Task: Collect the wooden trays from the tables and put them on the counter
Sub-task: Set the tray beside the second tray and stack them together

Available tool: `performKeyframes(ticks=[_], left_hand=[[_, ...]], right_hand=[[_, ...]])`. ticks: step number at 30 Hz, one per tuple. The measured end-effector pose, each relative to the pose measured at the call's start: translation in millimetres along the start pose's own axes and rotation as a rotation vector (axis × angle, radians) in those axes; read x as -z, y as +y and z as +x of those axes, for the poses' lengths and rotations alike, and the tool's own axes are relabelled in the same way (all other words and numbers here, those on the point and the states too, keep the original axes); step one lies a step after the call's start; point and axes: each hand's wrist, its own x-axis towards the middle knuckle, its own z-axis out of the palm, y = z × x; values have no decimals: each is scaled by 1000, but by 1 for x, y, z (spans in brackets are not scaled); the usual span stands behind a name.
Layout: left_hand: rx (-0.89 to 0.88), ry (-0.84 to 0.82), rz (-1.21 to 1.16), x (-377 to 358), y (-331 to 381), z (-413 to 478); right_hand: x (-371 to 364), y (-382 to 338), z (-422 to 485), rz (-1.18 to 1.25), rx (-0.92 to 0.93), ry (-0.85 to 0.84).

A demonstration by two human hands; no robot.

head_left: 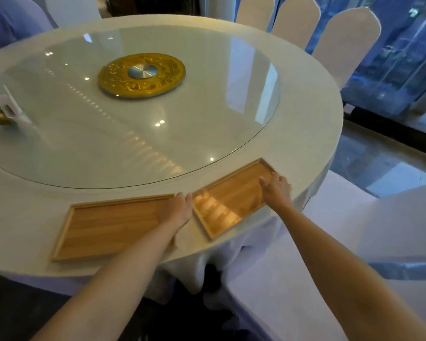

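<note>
Two flat wooden trays lie side by side on the near rim of the round table [305, 134]. The left tray [108, 227] lies level and bare. The right tray [231, 200] is angled, with its far end pointing right. My left hand [178, 209] rests flat over the left tray's right end, its straight fingers reaching the gap beside the right tray's near corner. My right hand [276, 190] is curled over the right tray's far right end, thumb inside the tray and fingers over the rim.
A glass turntable [207, 114] with a gold hub [142, 75] covers the table's middle. A small brass holder with a white napkin [6, 112] stands at the far left. Chairs in white covers [342, 43] ring the table, and one [354, 242] stands close on my right.
</note>
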Motion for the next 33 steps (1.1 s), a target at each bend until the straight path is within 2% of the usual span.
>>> performKeyframes(ticks=[10,18,25,29,33], left_hand=[[260,-116,-59,-37,23,6],[382,-83,-47,-45,38,0],[343,1,-54,-47,40,-1],[234,82,-78,-37,40,-5],[142,143,-7,-16,32,-9]], right_hand=[[13,39,49,-114,-31,-78],[4,45,63,-192,-71,-79],[3,44,61,-87,-211,-73],[4,44,53,-68,-269,-75],[3,36,41,20,-316,-71]])
